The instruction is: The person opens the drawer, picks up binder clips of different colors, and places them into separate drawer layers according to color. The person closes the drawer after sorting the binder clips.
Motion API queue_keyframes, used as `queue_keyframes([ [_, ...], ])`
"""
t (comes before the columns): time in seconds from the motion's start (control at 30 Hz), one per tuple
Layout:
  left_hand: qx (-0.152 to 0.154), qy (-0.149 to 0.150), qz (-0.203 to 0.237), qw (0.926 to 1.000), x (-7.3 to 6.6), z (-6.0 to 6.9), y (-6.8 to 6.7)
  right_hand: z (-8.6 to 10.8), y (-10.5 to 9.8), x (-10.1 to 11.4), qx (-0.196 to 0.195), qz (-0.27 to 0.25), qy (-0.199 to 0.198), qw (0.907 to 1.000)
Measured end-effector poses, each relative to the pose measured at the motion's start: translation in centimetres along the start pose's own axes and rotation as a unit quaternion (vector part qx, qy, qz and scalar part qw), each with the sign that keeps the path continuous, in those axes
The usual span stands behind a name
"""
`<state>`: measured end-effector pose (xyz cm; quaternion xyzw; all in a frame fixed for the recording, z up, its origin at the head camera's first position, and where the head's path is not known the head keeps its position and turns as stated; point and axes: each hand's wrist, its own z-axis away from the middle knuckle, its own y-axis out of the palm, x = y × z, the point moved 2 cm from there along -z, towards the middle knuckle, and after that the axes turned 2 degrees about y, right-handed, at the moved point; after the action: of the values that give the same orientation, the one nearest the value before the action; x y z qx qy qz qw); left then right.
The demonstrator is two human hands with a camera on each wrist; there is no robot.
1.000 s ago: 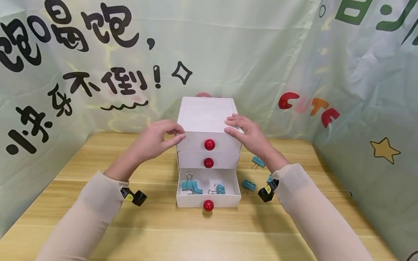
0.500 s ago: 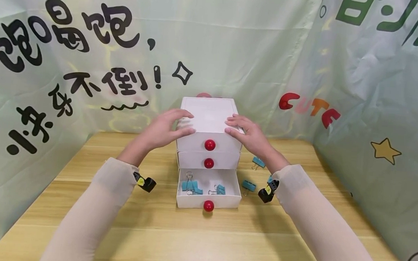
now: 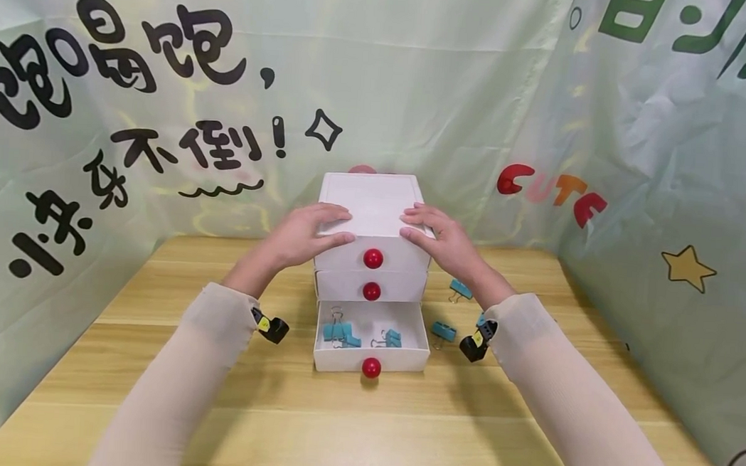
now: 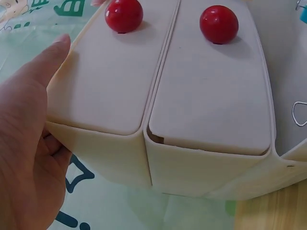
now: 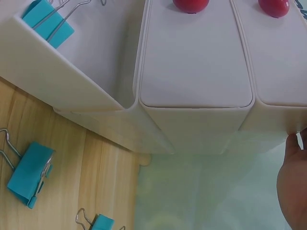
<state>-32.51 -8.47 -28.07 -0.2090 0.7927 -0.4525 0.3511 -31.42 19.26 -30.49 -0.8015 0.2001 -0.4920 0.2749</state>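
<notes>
A white three-drawer box [image 3: 375, 203] with red round knobs stands on the table. Its bottom drawer [image 3: 370, 360] is pulled out, and several teal binder clips [image 3: 338, 332] lie inside. The left hand [image 3: 299, 235] rests on the top at the left front corner, fingers extended and thumb near the front edge. Across from it, the right hand [image 3: 446, 244] rests on the right front corner with its fingers lying over the top. The left wrist view shows the thumb [image 4: 50, 62] along the box's top edge; the fingers are mostly hidden there.
Beside the box on the right, loose teal binder clips [image 3: 444, 331] lie on the wooden table [image 3: 367, 432]. One more clip [image 3: 461, 289] is farther back, near the right forearm. Printed cloth backdrops [image 3: 420, 86] hang behind and along both sides.
The left hand has moved right from the box's left front corner onto its top, with the fingers reaching over it. The right hand and the drawers have stayed in place.
</notes>
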Motion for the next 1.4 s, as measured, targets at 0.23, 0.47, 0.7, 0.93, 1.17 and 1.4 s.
queue_keyframes([
  [0.23,-0.018,-0.029,0.023,0.9992,0.4,0.0,-0.1,0.0,0.1,0.2,0.003,-0.006,0.007,1.0],
  [0.47,-0.02,-0.038,0.034,0.9985,0.5,-0.3,-0.2,0.0,0.2,0.3,-0.005,-0.004,0.0,1.0],
  [0.7,-0.031,-0.035,0.046,0.9978,0.6,-0.3,0.4,0.4,0.4,0.3,-0.004,0.005,-0.016,0.9999],
  [0.93,-0.036,-0.047,0.06,0.9964,0.5,-0.5,0.1,1.3,-0.3,1.0,-0.034,0.0,-0.027,0.999],
  [1.17,-0.026,-0.06,0.066,0.9957,0.6,-0.5,0.1,2.8,-1.0,0.7,-0.027,-0.058,-0.019,0.9978],
  [1.4,-0.032,-0.053,0.072,0.9955,0.6,-0.5,0.2,4.8,-1.8,-0.6,0.0,-0.064,-0.01,0.9979],
])
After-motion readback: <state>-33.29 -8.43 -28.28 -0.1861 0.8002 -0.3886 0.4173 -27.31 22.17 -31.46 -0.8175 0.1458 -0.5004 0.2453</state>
